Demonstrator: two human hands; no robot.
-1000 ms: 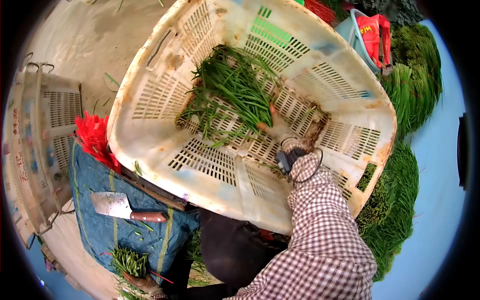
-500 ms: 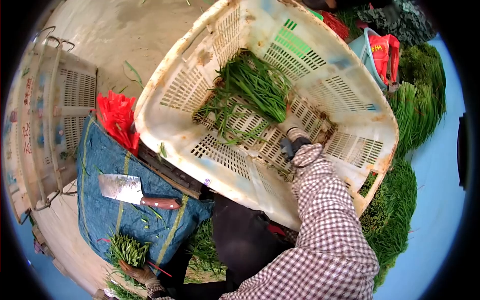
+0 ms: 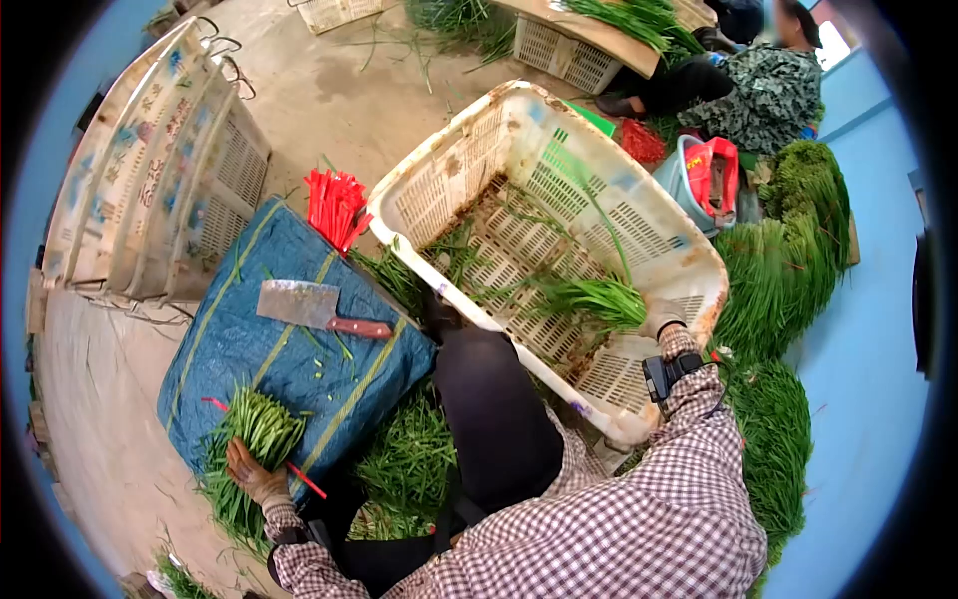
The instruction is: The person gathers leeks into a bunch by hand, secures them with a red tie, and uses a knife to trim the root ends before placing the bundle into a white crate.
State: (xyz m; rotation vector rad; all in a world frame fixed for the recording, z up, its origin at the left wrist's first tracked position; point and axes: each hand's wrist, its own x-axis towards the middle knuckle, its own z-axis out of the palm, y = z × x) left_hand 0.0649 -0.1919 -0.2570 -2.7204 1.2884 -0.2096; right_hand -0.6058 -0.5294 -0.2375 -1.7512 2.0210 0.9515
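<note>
In the head view, my gloved left hand point(image 3: 257, 477) is wrapped against the side of a bunch of garlic chives point(image 3: 264, 427) at the near-left corner of a blue woven sheet point(image 3: 225, 344). A red tie strip point(image 3: 307, 480) pokes out from under that bunch. Inside a large white plastic crate point(image 3: 564, 384), my gloved right hand point(image 3: 661, 315) is closed round the end of a smaller bunch of chives point(image 3: 602, 299), its leaves pointing left. A cleaver point(image 3: 304, 304) with a wooden handle lies flat on the blue sheet, between the two hands.
Red strips point(image 3: 335, 207) sit at the sheet's far corner. Stacked crates point(image 3: 165, 180) stand left. Heaped chives point(image 3: 773, 285) line the right side, near a blue bucket point(image 3: 689, 175) holding a red bag point(image 3: 711, 172). Another person point(image 3: 763, 90) sits at the far right.
The view has tilted up, showing more of the room. My right hand has drawn the chives rightward and toward me, baring the crate floor. My left hand stays at its bunch.
</note>
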